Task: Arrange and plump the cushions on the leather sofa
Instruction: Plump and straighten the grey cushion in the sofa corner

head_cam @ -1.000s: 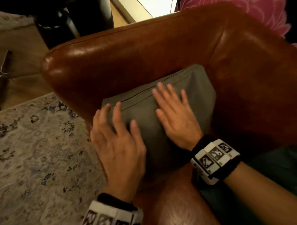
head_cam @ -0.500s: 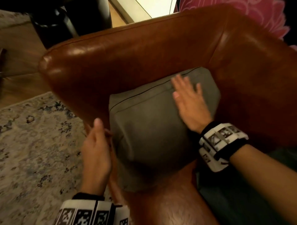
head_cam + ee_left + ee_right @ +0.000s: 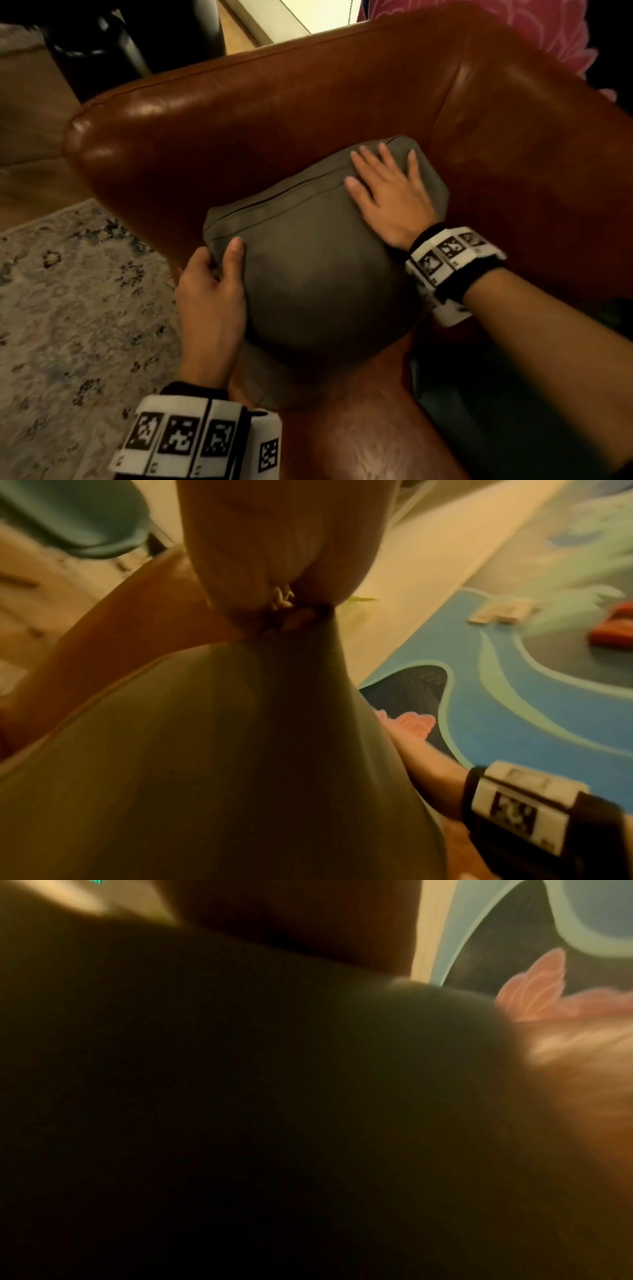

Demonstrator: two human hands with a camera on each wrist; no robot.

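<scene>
An olive-grey cushion (image 3: 318, 267) leans in the corner of the brown leather sofa (image 3: 239, 102), against its armrest. My left hand (image 3: 212, 294) grips the cushion's left edge, thumb on the front face and fingers hidden behind it. My right hand (image 3: 390, 195) lies flat with straight fingers on the cushion's upper right part, near its top seam. In the left wrist view the cushion (image 3: 205, 750) fills the lower frame under my left hand (image 3: 274, 547). The right wrist view is dark and blurred, pressed against the cushion (image 3: 240, 1096).
A pink flowered cushion (image 3: 513, 20) shows behind the sofa back at top right. Dark green fabric (image 3: 479, 411) lies on the seat at lower right. A pale patterned rug (image 3: 68, 308) covers the floor to the left, and a black object (image 3: 137, 34) stands beyond the armrest.
My left hand left the cushion's front face, swung out to the left and now grips its left edge. My right hand slid up toward the top right corner.
</scene>
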